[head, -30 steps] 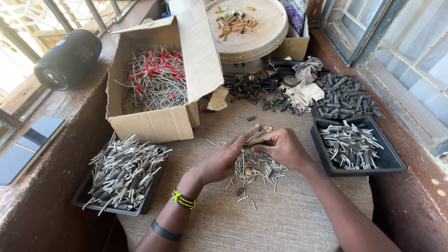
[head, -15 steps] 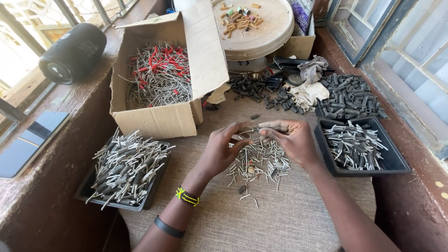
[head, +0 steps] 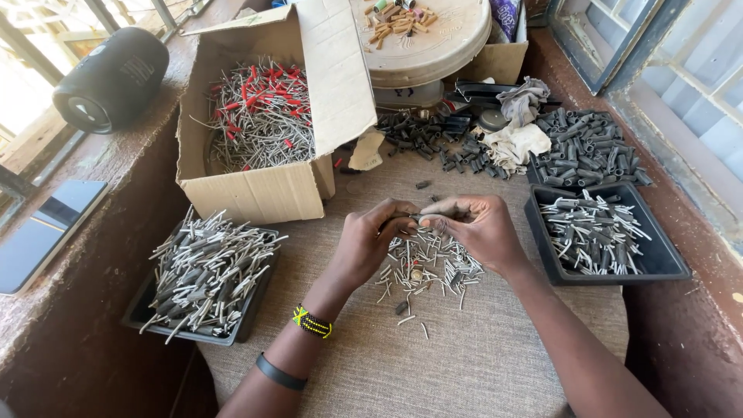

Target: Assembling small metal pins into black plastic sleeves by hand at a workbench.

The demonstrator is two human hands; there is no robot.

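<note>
- The left hand and the right hand meet above the middle of the bench, which is covered in coarse grey-beige cloth.
- Both hands are closed, fingertips pinching the 2 ends of a thin dark sleeved metal pin held level between them.
- Directly below lies a loose heap of small silvery metal pins and short grey sleeves, scattered on the cloth.
- The left wrist carries a yellow-and-black beaded bracelet; a plain black band sits further up the forearm.
- To the right, a black plastic tray of grey sleeved pins stands just beside the right hand.
- To the left, another black tray heaped with longer grey pins stands near the bench edge.
- Behind it, an open cardboard box of red-and-grey pins.
- A pile of dark rubber tubes lies behind the right tray.
</note>
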